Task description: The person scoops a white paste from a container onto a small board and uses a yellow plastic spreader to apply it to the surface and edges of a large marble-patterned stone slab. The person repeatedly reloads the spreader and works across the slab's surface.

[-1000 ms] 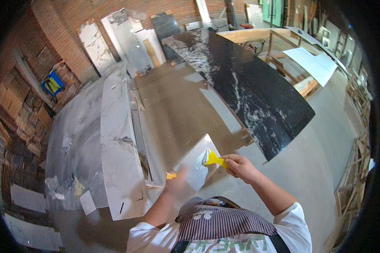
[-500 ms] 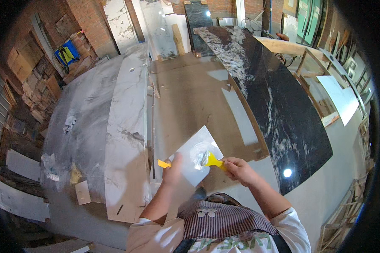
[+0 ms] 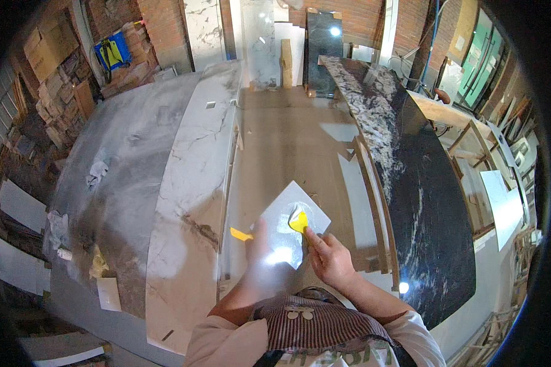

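Observation:
A white square board is held out in front of me, one corner pointing away. My left hand, somewhat blurred, grips its left side, with the thumb on top and the other fingers hidden. An orange-yellow flat piece sticks out beside that hand; its other end is hidden. In my right hand is a yellow putty knife, the forefinger stretched along its handle. Whitish paste coats its blade, which rests on or just above the board. More paste is smeared across the board's middle.
Left of me lies a long white veined slab beside a dusty grey one, with crumpled plastic and a small tile. To the right, a black-and-white stone slab reaches far back. A wooden frame stands beyond it.
The putty knife has turned from sideways to pointing away from me, and my right hand has moved lower and closer to the board. The view has shifted slightly.

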A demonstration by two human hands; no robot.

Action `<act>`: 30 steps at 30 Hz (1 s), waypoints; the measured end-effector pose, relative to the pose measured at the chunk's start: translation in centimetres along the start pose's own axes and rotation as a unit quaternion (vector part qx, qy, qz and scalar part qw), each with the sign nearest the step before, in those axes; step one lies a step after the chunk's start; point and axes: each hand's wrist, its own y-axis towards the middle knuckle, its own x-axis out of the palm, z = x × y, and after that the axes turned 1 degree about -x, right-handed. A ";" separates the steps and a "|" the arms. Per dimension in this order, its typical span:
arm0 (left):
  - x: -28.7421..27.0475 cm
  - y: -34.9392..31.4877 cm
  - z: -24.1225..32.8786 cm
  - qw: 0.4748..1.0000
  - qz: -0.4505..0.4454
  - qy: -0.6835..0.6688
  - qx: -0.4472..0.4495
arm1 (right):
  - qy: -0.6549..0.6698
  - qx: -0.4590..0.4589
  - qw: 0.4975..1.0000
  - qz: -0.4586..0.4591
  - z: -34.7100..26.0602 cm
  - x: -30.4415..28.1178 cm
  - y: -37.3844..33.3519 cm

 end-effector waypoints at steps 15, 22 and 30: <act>11.7 10.9 1.7 0.992 0.077 0.003 0.096 | 0.179 0.044 0.973 -0.137 10.1 -5.0 14.0; 16.7 15.6 1.6 0.983 0.006 -0.094 0.158 | 0.463 0.304 0.801 -0.226 17.1 -2.2 19.7; 19.5 18.9 2.8 0.984 0.043 -0.083 0.150 | 0.505 0.342 0.739 -0.285 20.3 -1.2 24.4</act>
